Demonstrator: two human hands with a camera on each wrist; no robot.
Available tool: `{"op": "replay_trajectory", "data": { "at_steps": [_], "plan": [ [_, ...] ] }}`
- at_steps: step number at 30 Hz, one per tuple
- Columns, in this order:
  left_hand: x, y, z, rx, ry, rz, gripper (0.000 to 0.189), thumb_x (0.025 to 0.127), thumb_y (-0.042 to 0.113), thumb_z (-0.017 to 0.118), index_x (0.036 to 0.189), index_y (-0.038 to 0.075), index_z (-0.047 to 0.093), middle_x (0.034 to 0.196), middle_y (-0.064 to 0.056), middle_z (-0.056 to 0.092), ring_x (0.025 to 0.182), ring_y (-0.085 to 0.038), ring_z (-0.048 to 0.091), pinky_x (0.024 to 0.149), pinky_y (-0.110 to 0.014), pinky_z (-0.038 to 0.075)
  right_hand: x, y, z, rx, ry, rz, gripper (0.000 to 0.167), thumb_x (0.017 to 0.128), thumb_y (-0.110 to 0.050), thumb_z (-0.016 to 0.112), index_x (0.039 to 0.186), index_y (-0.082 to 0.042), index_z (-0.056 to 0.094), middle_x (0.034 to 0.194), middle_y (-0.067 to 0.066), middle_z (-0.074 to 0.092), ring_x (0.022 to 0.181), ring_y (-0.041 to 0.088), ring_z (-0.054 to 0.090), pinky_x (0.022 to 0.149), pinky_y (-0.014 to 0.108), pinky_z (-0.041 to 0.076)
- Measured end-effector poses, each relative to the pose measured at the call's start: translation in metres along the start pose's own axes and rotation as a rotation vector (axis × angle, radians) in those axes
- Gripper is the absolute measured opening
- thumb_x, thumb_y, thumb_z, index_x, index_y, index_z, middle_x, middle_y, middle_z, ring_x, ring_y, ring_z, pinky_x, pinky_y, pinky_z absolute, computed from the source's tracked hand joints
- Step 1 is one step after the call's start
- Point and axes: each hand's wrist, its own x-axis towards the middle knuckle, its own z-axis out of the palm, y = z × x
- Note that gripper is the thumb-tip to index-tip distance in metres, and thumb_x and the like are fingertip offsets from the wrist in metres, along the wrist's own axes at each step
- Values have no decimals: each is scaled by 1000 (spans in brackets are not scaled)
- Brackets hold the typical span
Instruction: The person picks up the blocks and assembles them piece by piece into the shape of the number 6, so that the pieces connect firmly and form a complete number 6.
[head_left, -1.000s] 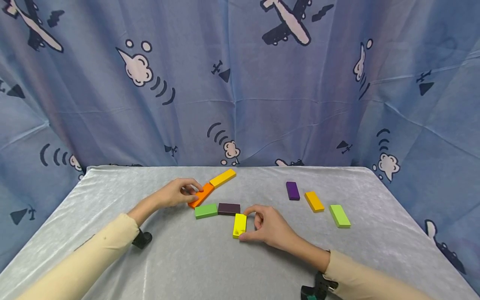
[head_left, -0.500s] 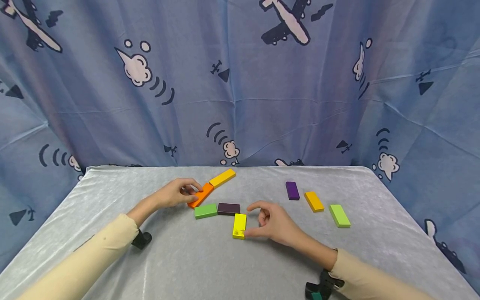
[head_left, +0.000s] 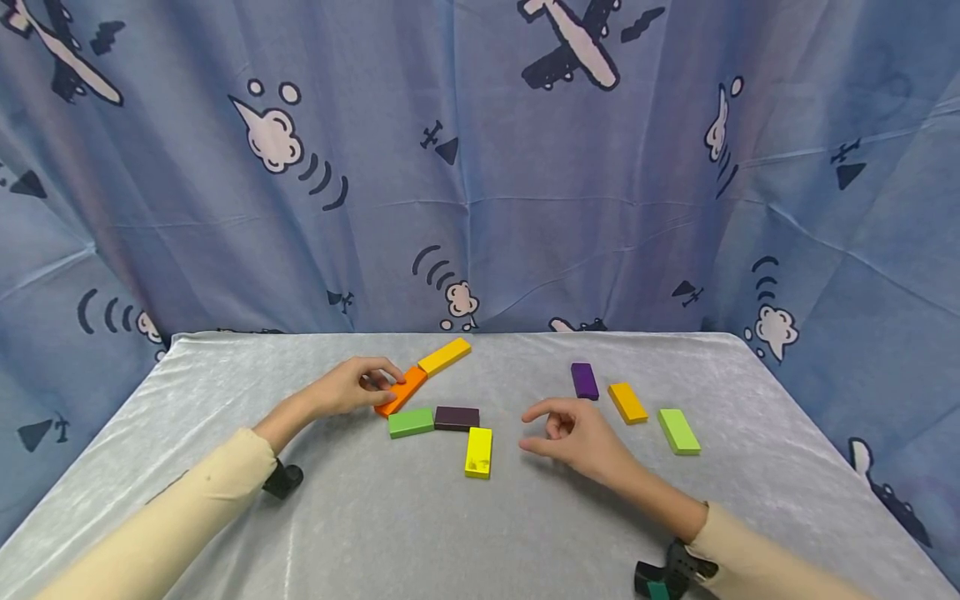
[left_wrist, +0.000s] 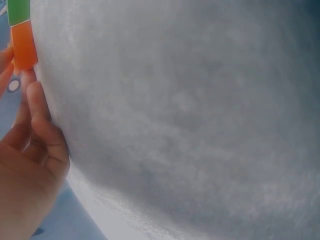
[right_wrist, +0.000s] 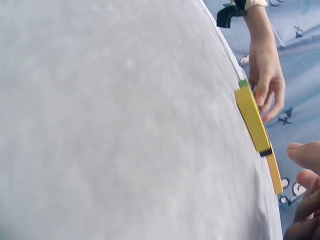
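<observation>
My left hand (head_left: 352,387) pinches an orange block (head_left: 410,386) between thumb and fingers, low on the cloth. A golden-yellow block (head_left: 446,357) meets its far end, and a green block (head_left: 412,422) lies at its near end. A dark plum block (head_left: 457,419) continues from the green one. Below its right end, a bright yellow block (head_left: 478,452) points toward the viewer. To the right of that, my right hand (head_left: 581,437) holds nothing, thumb and index finger spread apart. In the right wrist view, this hand (right_wrist: 307,195) shows at the lower right, apart from the yellow block (right_wrist: 252,120).
Farther right lie a purple block (head_left: 584,381), an amber block (head_left: 627,403) and a lime green block (head_left: 679,432), spaced apart. A grey cloth (head_left: 360,517) covers the table. Behind its far edge hangs a blue curtain (head_left: 375,275) with airplane prints.
My right hand has let go of the bright yellow block and drawn away to the right. The block stays where it was. My left hand has kept its place on the orange block.
</observation>
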Motion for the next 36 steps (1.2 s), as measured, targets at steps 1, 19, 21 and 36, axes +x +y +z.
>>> {"op": "replay_trajectory", "data": {
  "at_steps": [1, 19, 21, 36],
  "plan": [
    [0, 0, 0, -1, 1, -1, 22, 96, 3, 70, 118, 4, 70, 103, -10, 69, 87, -24, 66, 72, -36, 53, -1, 1, -3, 0, 8, -4, 28, 85, -13, 85, 108, -2, 74, 63, 0, 45, 54, 9, 37, 51, 21, 31],
    [0, 0, 0, 14, 2, -8, 22, 97, 7, 70, 119, 5, 70, 105, -10, 69, 88, -24, 66, 71, -36, 52, -21, 15, -53, -100, 168, 22, 28, 83, -16, 87, 103, 0, 74, 66, 1, 47, 55, 9, 38, 48, 25, 32],
    [0, -1, 0, 13, 0, -3, 22, 97, 7, 70, 119, 5, 70, 105, -10, 69, 88, -24, 66, 71, -36, 52, -23, 17, -59, -108, 174, 30, 28, 84, -16, 86, 104, 0, 74, 67, 2, 47, 56, 9, 38, 48, 26, 33],
    [0, 0, 1, 11, 6, -12, 22, 97, 6, 70, 119, 5, 70, 104, -9, 69, 88, -24, 66, 70, -35, 52, -31, 26, -86, -190, 261, 67, 30, 83, -16, 87, 105, 2, 75, 65, 1, 47, 56, 10, 39, 47, 27, 31]
  ]
}}
